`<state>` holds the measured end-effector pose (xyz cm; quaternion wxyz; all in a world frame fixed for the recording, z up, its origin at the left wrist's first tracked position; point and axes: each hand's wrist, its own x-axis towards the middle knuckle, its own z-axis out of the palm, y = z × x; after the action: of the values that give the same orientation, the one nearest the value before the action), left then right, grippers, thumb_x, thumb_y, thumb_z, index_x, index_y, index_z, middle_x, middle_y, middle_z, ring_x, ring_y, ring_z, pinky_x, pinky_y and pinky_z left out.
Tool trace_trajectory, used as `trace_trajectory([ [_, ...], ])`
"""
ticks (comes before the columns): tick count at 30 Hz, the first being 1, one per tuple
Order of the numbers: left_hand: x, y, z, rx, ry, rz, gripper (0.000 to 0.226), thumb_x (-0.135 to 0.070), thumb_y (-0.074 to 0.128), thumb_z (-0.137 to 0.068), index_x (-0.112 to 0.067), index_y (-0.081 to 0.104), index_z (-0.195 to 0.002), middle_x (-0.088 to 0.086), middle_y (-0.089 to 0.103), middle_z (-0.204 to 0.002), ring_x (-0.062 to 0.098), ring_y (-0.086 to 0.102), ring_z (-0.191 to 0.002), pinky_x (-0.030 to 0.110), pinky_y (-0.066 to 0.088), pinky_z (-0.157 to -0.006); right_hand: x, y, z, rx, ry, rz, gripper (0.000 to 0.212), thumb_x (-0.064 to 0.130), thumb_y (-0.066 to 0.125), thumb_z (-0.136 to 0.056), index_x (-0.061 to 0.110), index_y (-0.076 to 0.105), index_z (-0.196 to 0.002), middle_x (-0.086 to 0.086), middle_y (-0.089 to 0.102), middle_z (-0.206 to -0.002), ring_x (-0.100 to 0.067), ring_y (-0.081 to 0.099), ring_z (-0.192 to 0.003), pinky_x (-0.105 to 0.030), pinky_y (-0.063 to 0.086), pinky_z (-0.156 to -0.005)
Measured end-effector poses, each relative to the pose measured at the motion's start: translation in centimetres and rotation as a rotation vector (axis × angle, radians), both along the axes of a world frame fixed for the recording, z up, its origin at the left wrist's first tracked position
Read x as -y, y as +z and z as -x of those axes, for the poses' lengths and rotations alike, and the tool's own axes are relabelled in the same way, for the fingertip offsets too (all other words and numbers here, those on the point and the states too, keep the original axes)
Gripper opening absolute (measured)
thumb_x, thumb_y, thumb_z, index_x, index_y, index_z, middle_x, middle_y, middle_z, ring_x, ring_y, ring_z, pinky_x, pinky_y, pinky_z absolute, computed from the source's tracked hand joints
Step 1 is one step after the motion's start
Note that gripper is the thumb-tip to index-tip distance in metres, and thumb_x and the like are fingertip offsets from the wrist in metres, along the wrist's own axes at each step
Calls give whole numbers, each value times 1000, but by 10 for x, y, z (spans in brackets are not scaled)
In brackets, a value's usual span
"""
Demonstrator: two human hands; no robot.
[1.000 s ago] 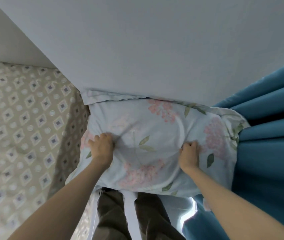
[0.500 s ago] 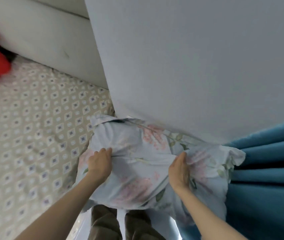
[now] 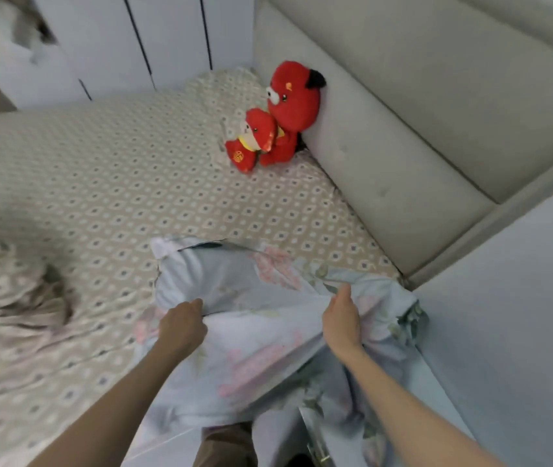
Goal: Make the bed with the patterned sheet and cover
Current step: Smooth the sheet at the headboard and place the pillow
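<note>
Bright, soft, even light; source unclear. Faint shadows beside plush toys (image 3: 278,123). Heavy motion blur on crumpled cover (image 3: 5,298) at left edge and top-left corner. Centre moderately sharp. Headboard (image 3: 403,129) lines bowed by wide-angle distortion.

Two red plush toys (image 3: 293,106) (image 3: 251,139), one floral pillow (image 3: 221,281), one patterned sheet (image 3: 116,183), one crumpled cover (image 3: 5,298) and two hands (image 3: 182,323) (image 3: 340,318) were pictured together.

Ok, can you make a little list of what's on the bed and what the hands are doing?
sheet: spread over the bed
pillow: floral, at the bed's near edge
left hand: grips the pillow
right hand: grips the pillow
big toy: red, leans on the headboard
small toy: red, touches the big toy
cover: bunched at the left
</note>
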<state>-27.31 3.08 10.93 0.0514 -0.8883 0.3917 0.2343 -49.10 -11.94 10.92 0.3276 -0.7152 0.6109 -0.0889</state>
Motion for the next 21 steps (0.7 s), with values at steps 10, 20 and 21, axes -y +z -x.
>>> trace_trajectory([
  [10,-12,-26,-147,29,288,-9,43,-17,37,-96,-25,36,-138,2,41,-138,22,48,-119,34,36,-97,60,-21,-202,-316,429,81,40,30,42,-98,23,42,-137,1,43,-144,-22,34,-133,-40,28,-109],
  [20,37,-85,-151,104,242,55,63,-29,39,-100,-29,2,-151,0,-3,-159,30,-2,-147,53,10,-116,62,-86,-259,-429,837,116,54,34,25,-103,29,4,-153,4,-7,-160,-21,-15,-146,-52,-12,-116],
  [21,47,-104,-148,128,240,109,65,-28,49,-95,-27,14,-151,2,10,-159,32,10,-146,55,18,-113,64,-106,-259,-416,852,140,54,34,25,-103,29,4,-152,4,-6,-160,-20,-15,-146,-52,-13,-116],
])
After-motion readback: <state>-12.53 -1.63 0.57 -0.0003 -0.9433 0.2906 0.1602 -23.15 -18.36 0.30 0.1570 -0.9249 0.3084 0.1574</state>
